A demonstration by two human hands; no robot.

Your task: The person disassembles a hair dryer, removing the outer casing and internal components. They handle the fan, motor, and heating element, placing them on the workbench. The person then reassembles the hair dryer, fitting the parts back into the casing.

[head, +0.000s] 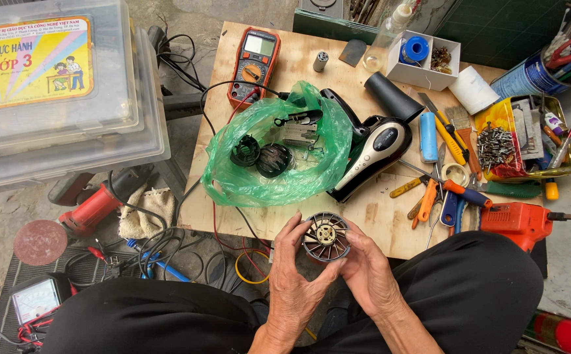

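My left hand [293,282] and my right hand [364,272] hold one round black fan and motor unit [325,236] between them, just off the near edge of the wooden board [364,210]. Its vanes and brass-coloured hub face up at me. On the board ahead lies an opened black and silver hair dryer body [371,152], beside a green plastic bag [279,147] that carries two round black parts [259,156] and a small circuit piece.
An orange multimeter [254,64] with leads lies at the far left of the board. Screwdrivers, pliers, a tape roll and a tray of screws [495,144] crowd the right side, with an orange drill [518,223]. Clear plastic boxes [62,92] and a red angle grinder [95,206] sit left.
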